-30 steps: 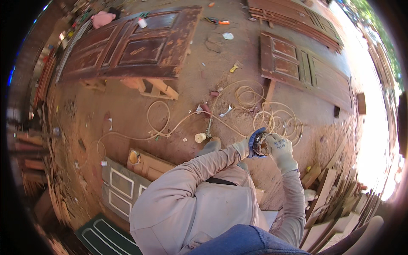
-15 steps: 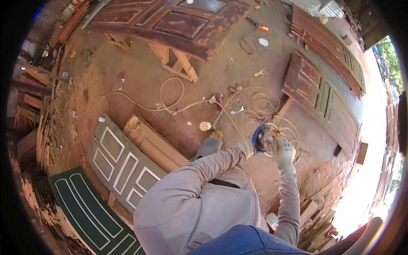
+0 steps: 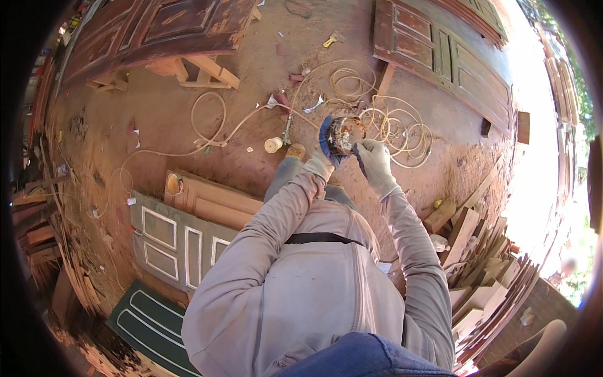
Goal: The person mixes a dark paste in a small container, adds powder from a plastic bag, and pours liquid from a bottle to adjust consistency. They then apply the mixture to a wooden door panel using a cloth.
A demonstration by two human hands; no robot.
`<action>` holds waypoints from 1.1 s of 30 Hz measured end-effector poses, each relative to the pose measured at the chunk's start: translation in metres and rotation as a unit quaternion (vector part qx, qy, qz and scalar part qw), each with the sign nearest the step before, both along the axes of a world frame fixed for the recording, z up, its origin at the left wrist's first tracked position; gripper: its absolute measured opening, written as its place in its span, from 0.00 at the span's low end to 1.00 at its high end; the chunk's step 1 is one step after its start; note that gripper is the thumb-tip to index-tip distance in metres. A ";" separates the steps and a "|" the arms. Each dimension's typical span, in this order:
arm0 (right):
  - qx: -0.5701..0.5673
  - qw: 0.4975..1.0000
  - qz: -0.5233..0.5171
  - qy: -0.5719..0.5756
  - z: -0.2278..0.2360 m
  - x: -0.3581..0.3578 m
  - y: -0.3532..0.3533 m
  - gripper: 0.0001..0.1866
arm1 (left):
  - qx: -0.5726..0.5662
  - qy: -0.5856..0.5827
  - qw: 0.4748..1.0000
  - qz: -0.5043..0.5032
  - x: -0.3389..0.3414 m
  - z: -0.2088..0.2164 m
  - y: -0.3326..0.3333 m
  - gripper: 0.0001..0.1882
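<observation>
A paint-smeared tin can (image 3: 344, 139) is held up in front of my body, its open top streaked brown and white. My left hand (image 3: 324, 151), in a pale glove with a blue palm, wraps round the can's left side. On the other side my right hand (image 3: 375, 166), gloved the same way, is closed with its fingertips close to the can's rim. Whatever those fingers may hold is hidden. Beyond the can, a spray gun with a cream-coloured cup (image 3: 273, 145) lies on the ground near my shoe (image 3: 295, 151).
A coiled air hose (image 3: 402, 129) spreads over the dirt floor. A worn brown door (image 3: 195, 19) rests on wooden trestles (image 3: 207, 70); another door (image 3: 440, 53) leans at far right. Grey (image 3: 164, 235) and green (image 3: 147, 330) panels lie at left. Wood scraps (image 3: 483, 270) pile up at right.
My view has swung to the right and down. My right hand has moved from over the can's opening to beside its rim. The can stays in my left hand.
</observation>
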State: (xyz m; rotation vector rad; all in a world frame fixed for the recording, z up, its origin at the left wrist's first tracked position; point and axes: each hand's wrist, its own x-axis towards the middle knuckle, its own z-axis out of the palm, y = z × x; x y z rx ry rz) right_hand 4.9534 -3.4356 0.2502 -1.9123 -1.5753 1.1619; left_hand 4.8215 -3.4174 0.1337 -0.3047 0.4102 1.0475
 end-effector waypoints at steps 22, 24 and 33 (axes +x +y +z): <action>0.301 0.890 0.166 -0.299 0.022 0.007 0.021 0.03 | 0.026 -0.046 0.979 -0.197 -0.011 0.022 0.029 0.28; 0.223 0.914 0.152 -0.304 0.020 0.005 0.013 0.03 | 0.009 -0.008 0.983 -0.184 -0.012 0.037 0.029 0.27; -0.015 0.994 -0.107 -0.003 0.001 -0.009 0.004 0.11 | 0.015 0.016 0.989 -0.147 -0.007 0.014 0.035 0.28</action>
